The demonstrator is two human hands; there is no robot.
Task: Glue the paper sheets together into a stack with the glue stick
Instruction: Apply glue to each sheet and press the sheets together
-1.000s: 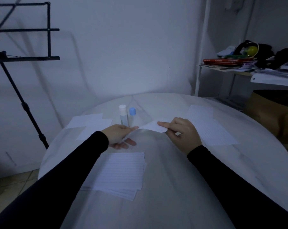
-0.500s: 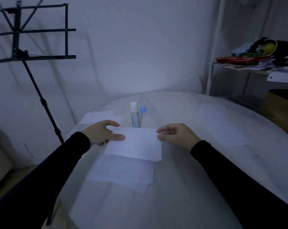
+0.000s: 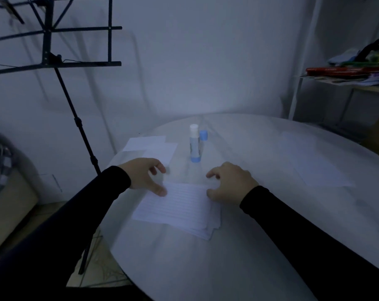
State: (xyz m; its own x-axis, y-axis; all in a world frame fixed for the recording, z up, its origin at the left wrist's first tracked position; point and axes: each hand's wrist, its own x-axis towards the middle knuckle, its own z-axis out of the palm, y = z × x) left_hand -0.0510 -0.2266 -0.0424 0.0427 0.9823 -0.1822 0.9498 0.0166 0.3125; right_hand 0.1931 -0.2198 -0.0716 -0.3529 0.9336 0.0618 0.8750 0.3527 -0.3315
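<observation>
A stack of lined paper sheets (image 3: 179, 208) lies on the round white table (image 3: 249, 253) in front of me, its top sheet flat on the pile. My left hand (image 3: 144, 175) hovers at the stack's far left corner; its thumb touches the top sheet while the fingers arch above the table. At the far right corner, my right hand (image 3: 230, 181) rests its thumb on the sheet's edge with the fingers loosely bent. The glue stick (image 3: 194, 147) stands upright and uncapped just beyond the hands. Its blue cap (image 3: 203, 135) sits right behind it.
Two loose sheets (image 3: 156, 146) lie at the table's far left, and more sheets (image 3: 314, 166) lie to the right. A black music stand (image 3: 53, 51) rises left of the table. A cluttered shelf (image 3: 347, 72) stands at the right wall.
Both hands carried a sheet from the table's middle toward me, laid it on the stack and relaxed their pinch. The view has swung left.
</observation>
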